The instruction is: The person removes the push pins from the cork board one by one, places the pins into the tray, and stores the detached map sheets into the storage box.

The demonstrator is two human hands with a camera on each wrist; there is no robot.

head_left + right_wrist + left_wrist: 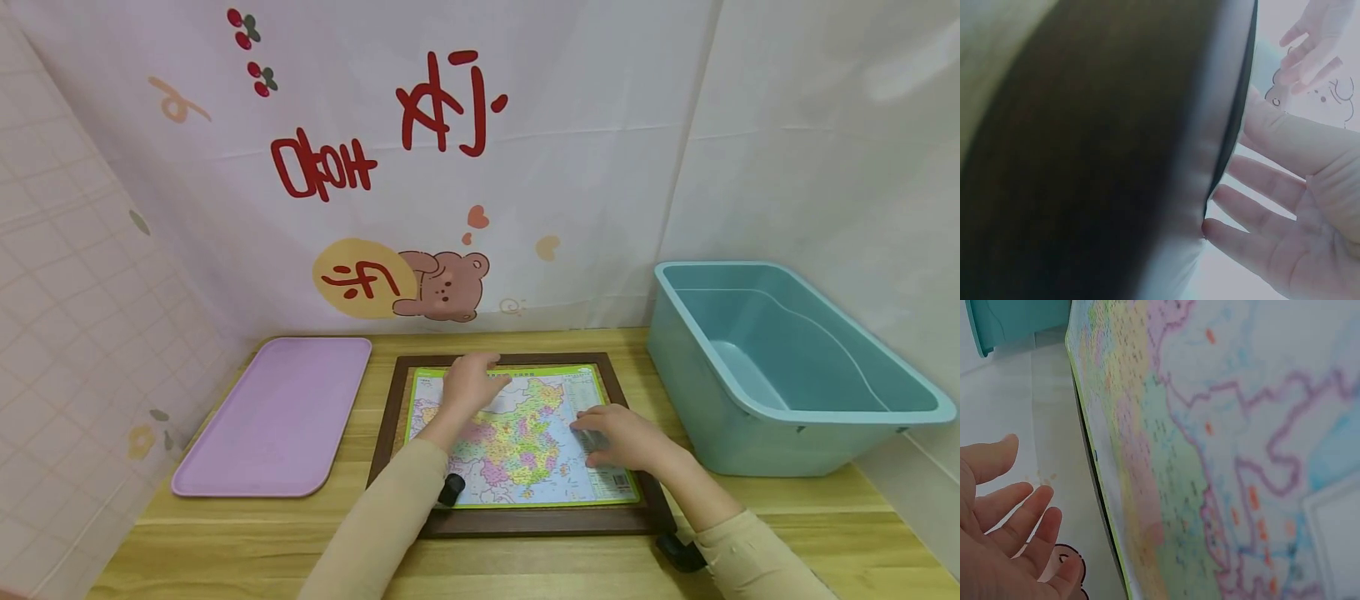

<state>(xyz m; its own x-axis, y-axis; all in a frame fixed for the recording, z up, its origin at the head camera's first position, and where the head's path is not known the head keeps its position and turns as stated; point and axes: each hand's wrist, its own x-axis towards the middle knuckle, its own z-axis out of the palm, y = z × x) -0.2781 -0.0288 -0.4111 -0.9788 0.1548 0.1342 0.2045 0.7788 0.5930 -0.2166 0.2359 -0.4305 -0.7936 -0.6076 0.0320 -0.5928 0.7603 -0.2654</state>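
A colourful printed map sheet (517,450) with a green border lies inside a dark brown wooden frame (547,522) on the table. My left hand (471,386) is over the map's upper part, its fingers loosely spread and holding nothing. In the left wrist view that hand (1013,537) is apart from the map (1166,450), palm showing. Over the map's right side is my right hand (622,437), fingers slightly bent and thumb apart. The right wrist view shows this hand (1291,206) with nothing in its grasp; whether its fingertips touch the map cannot be told.
A flat purple tray (277,417) lies to the left of the frame. On the right stands a deep blue-green plastic tub (742,442). Behind the wooden table (240,550) hangs a white printed cloth (585,167) with red characters and a bear.
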